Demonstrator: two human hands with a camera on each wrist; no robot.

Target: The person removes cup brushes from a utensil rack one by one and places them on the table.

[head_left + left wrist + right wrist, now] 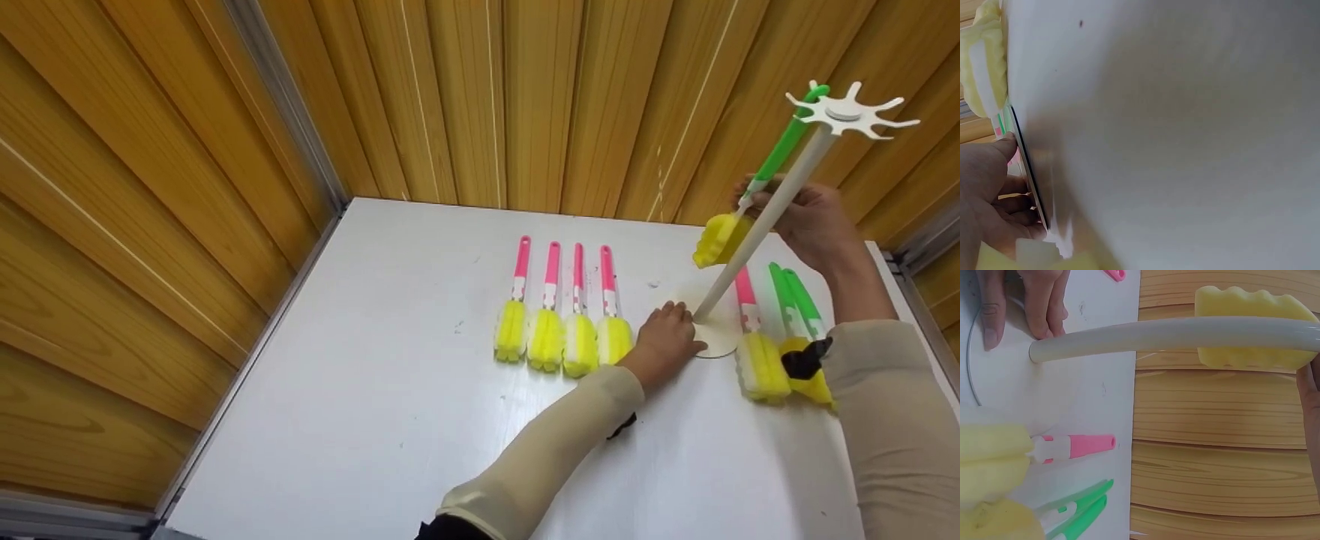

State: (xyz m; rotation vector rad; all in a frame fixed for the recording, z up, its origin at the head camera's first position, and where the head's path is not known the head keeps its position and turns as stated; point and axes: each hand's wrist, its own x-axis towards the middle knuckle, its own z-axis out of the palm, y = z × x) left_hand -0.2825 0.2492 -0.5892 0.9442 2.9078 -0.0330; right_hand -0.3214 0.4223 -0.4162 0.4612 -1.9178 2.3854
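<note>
My right hand (814, 221) pinches a green-handled sponge bottle brush (780, 154) near its neck, behind the white pole of a stand (772, 210). The brush hangs sponge down, its handle tip level with the prongs of the stand's hooked top (855, 112). In the right wrist view its yellow sponge (1241, 304) shows behind the pole. With fingers fairly straight, my left hand (664, 341) rests on the stand's round base (716, 343). The left wrist view shows its thumb and fingers (1024, 201) along the base edge.
Several pink-handled sponge brushes (545, 337) lie in a row left of the stand. On its right lie another pink brush (763, 367) and two green ones (802, 292). Wood-patterned panels (525, 105) stand behind the white table (360, 375).
</note>
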